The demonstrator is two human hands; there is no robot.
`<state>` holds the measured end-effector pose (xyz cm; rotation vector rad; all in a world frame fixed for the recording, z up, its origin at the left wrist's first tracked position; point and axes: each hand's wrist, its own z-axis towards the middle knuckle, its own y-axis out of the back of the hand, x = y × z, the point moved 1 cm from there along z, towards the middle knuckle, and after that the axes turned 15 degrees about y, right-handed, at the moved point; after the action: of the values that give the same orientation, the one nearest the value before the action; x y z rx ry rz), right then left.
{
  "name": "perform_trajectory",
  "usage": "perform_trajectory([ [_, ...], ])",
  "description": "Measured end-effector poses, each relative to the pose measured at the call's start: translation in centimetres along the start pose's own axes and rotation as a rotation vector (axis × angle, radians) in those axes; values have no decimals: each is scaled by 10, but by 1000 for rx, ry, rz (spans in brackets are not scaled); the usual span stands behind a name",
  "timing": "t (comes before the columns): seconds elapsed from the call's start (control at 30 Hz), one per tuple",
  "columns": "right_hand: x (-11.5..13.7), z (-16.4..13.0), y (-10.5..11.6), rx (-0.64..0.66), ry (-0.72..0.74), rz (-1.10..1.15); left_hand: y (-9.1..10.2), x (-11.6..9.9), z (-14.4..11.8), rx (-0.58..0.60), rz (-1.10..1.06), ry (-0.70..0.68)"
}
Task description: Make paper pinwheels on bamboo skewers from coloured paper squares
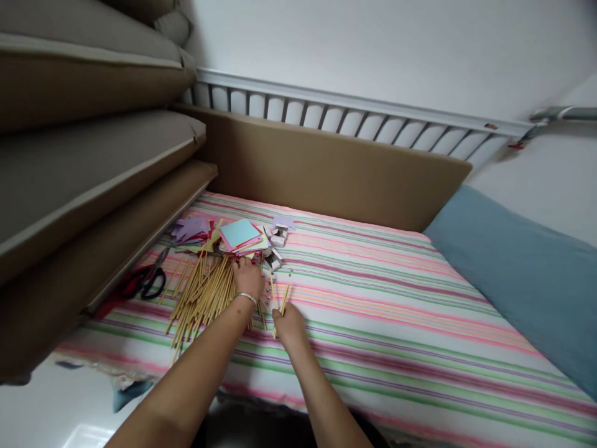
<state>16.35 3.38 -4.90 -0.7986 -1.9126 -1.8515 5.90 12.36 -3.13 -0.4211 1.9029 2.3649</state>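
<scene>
Right hand (290, 323), grip pinching one stick (283, 300); left hand (248, 278), grip unclear, on stick pile (205, 292).

left arm: bare forearm stretched forward, bangle at the wrist
left hand (248, 279): palm down, fingers curled, upon the stick pile (205, 295)
right hand (289, 322): just right of that pile, fingers pinched round a thin stick (283, 299)

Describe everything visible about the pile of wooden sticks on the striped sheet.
The pile of wooden sticks is a loose heap of thin, pale tan sticks, fanned and crossing, mostly running from the coloured paper sheets toward the bed's near edge. It lies on the striped sheet, right of the scissors. The left hand rests at its right edge; the right hand holds one separate stick upright.
</scene>
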Motion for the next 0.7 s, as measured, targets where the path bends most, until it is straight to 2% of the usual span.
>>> perform_trajectory([
  [0.17,-19,-9,4,10,-44,103,-6,-10,-2,-10,23,35],
  [0.33,-20,-10,3,42,-56,214,0,-3,-11,-26,39,69],
  [0.5,0,-9,-7,71,-17,278,25,25,-17,-43,37,72],
  [0.7,46,0,-30,78,84,270,54,83,-25,-68,54,64],
])
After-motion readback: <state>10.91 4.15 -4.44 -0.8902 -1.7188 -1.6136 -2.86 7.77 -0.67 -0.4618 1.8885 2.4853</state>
